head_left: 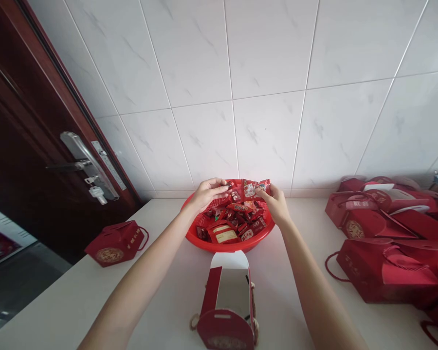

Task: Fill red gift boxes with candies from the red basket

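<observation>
Red packet (248,189) is near the centre of the frame, above the red basket (219,247), pinched by my right fingers (264,196); my left fingers (219,189) grip a small wrapper (235,195). It seems light, slippery; the end suits holding.

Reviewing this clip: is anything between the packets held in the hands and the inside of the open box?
Yes: the near rim of the red basket, then the raised far flap of the open box. Nothing visible covers the box's top opening.
</observation>
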The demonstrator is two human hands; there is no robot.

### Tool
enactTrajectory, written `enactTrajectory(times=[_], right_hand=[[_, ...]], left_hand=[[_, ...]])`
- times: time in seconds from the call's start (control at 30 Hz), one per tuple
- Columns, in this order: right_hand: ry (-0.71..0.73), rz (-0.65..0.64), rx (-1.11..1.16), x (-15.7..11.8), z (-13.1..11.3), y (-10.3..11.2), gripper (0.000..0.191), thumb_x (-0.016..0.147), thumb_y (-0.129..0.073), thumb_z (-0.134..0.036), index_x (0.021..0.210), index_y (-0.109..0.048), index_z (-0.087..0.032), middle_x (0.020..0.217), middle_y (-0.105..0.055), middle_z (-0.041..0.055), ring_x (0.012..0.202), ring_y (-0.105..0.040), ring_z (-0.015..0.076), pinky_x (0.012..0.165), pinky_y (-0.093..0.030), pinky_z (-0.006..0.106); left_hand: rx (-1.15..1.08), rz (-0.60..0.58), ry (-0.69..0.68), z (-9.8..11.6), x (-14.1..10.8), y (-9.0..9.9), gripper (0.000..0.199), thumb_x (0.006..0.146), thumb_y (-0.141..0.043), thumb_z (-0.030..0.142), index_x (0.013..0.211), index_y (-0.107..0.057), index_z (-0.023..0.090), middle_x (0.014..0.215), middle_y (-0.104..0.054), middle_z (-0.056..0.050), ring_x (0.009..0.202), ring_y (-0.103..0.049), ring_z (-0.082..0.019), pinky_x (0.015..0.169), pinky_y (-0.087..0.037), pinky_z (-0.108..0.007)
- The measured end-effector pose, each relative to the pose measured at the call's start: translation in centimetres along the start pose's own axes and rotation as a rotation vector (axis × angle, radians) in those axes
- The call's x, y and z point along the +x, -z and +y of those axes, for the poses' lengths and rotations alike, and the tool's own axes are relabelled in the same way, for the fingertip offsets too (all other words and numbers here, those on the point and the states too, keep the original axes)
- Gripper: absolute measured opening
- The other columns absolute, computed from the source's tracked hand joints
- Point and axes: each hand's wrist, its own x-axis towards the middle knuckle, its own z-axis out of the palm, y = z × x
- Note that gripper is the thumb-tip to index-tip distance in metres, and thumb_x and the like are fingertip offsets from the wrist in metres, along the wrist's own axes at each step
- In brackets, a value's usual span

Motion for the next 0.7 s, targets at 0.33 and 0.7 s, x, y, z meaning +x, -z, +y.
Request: enactTrajectory(times=[0.33, 0.7], right_hand=[[-0.070, -0.080, 0.129, -0.4, -1.2, -0.3, 0.043, 0.073, -0.079, -0.058, 0.089, -0.058, -0.025, 0.077, -0.072, -0.0006, 0.065, -0.074, 0.0212, 0.063, -0.064, 0.037], [-0.011, -0.075, 0.210, -0.5, -1.0, -0.3, 0.050, 0.059, -0.091, -0.051, 0.086, -0.060, -0.022, 0.089, -0.076, 0.0016, 0.081, -0.074, 0.0217, 0.079, -0.066, 0.040]], left_hand=[[0.479, -0.136, -0.478, 0.5, 0.5, -6.4, 0.017, 0.082, -0.066, 0.014, 0.085, -0.081, 0.021, 0.128, -0.072, -0.008, 0.122, -0.066, -0.025, 0.109, -0.050, -0.039], [0.526, -0.081, -0.446, 0.6, 0.3, -5.0, 0.027, 0.072, -0.059, 0.003, 0.076, -0.080, 0.021, 0.124, -0.071, -0.007, 0.116, -0.067, -0.024, 0.104, -0.053, -0.037]])
